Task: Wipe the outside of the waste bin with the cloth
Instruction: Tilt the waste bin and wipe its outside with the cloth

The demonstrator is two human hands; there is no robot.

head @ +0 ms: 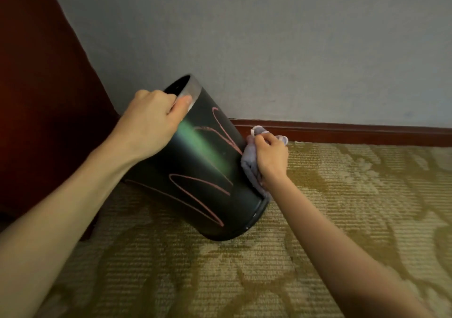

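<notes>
A black waste bin (203,170) with a silver rim band and pink scribbled lines on its side is tilted to the left, its base on the carpet and its mouth pointing up and away. My left hand (151,119) grips the rim, thumb on the silver band and fingers curled over the edge. My right hand (270,156) holds a bunched pale lilac cloth (250,163) and presses it against the bin's right side. Part of the cloth is hidden behind my hand.
Patterned beige and gold carpet (342,207) covers the floor. A grey wall (269,48) with a dark red skirting board (354,131) runs just behind the bin. A dark red piece of furniture (36,97) stands at the left, close to the bin.
</notes>
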